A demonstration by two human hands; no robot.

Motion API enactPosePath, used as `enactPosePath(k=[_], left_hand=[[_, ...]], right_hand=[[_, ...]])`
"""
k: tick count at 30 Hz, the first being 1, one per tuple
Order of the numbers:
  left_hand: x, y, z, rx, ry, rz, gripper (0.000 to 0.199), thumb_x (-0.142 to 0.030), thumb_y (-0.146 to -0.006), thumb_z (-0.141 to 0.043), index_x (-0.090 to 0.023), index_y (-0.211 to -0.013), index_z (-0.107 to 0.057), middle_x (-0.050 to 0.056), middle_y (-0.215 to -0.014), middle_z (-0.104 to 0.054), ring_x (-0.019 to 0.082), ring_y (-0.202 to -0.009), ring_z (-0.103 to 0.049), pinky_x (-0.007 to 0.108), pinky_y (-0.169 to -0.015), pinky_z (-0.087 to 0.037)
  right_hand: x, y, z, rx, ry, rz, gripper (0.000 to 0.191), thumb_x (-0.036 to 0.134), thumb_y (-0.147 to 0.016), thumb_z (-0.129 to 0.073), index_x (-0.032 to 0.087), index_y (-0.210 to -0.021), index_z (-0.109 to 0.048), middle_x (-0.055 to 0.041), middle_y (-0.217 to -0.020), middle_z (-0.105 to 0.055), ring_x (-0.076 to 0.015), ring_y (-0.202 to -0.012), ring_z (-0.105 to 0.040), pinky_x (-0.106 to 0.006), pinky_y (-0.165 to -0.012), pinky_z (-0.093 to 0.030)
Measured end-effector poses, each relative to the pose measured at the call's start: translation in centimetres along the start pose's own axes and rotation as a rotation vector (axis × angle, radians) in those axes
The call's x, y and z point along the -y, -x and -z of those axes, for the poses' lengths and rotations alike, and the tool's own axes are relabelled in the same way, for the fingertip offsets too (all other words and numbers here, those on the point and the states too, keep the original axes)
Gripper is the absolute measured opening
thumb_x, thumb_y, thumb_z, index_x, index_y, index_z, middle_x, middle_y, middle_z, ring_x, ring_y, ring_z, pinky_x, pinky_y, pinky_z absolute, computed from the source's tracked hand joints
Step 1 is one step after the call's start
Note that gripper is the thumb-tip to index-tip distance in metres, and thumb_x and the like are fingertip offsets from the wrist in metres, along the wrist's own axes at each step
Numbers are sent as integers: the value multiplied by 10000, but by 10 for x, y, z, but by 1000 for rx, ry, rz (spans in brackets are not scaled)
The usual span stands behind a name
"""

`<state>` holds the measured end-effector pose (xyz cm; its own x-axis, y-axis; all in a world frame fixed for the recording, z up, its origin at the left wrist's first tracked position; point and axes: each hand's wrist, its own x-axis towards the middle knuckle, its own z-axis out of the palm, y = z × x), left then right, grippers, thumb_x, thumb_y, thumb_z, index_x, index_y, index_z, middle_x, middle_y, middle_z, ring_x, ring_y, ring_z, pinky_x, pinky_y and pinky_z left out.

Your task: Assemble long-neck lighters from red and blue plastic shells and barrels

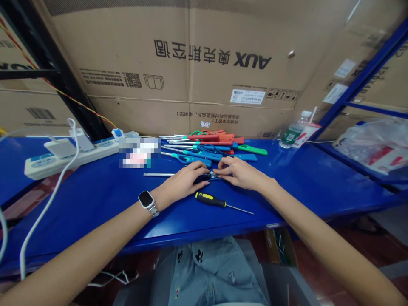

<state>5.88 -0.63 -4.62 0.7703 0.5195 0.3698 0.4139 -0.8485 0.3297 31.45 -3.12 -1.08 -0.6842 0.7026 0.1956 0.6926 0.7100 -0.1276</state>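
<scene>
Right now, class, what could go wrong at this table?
The screwdriver lies loose between the hands and the front edge of the table, so a forearm might knock it off. The small part at the fingertips of the right hand could slip and be hard to find. The lighters lie piled just beyond the left hand and right hand, so a knuckle might shift them.

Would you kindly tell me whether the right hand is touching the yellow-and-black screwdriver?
Apart: the head view shows blue tabletop between the right hand and the screwdriver.
</scene>
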Motion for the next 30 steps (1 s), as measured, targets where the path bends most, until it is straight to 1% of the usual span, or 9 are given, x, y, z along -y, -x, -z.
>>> enactPosePath(k=[7,11,15,18,20,25,30], left_hand=[[3,0,-1,12,-3,23,331,-330,-1021,-622,-143,-1290,-671,132,-1204,-635,279,-1141,-642,485,-1016,-572],[7,0,-3,-10,13,6,312,-344,-1021,-622,-160,-1258,-706,125,-1171,-627,268,-1101,-635,477,-1003,-569],[8,-1,-3,-14,54,3,295,-339,-1022,-619,-179,-1249,-720,113,-1137,-620,263,-1080,-628,482,-997,-564],[8,0,-3,-12,74,13,285,-341,-1021,-623,-188,-1241,-719,102,-1117,-612,259,-1067,-621,484,-1003,-556],[7,0,-3,-7,74,19,291,-336,-1022,-621,-182,-1253,-709,104,-1124,-605,265,-1082,-614,483,-1015,-547],[7,-1,-4,4,59,24,376,-331,-1028,-604,-192,-1376,-636,115,-1167,-583,283,-1117,-597,484,-1026,-532],[10,-6,-5,36,10,-7,351,-363,-1047,-567,-201,-1346,-654,108,-1113,-567,283,-1084,-582,469,-969,-541]], right_hand=[[-12,-2,3,45,-91,30,298,208,-1026,-599,251,-1268,-767,-100,-1143,-670,-196,-929,-629,-354,-828,-515],[-15,1,1,46,-130,25,307,244,-1035,-590,258,-1294,-753,-97,-1147,-650,-198,-952,-634,-361,-845,-539],[-6,8,-7,-26,-113,-5,306,267,-1049,-560,239,-1279,-760,-114,-1161,-649,-221,-996,-636,-400,-881,-551],[3,13,-17,-126,-71,-43,314,337,-1026,-614,211,-1277,-755,-135,-1177,-657,-257,-1042,-635,-453,-928,-550],[8,13,-22,-174,-26,-42,316,349,-1012,-638,202,-1267,-753,-140,-1171,-665,-277,-1073,-630,-476,-950,-543],[11,11,-25,-176,51,-1,303,333,-1054,-562,180,-1238,-749,-146,-1149,-674,-273,-1062,-624,-469,-945,-534],[14,12,-22,-143,122,-24,320,363,-1075,-527,185,-1234,-739,-137,-1151,-685,-269,-1059,-626,-452,-916,-508]])
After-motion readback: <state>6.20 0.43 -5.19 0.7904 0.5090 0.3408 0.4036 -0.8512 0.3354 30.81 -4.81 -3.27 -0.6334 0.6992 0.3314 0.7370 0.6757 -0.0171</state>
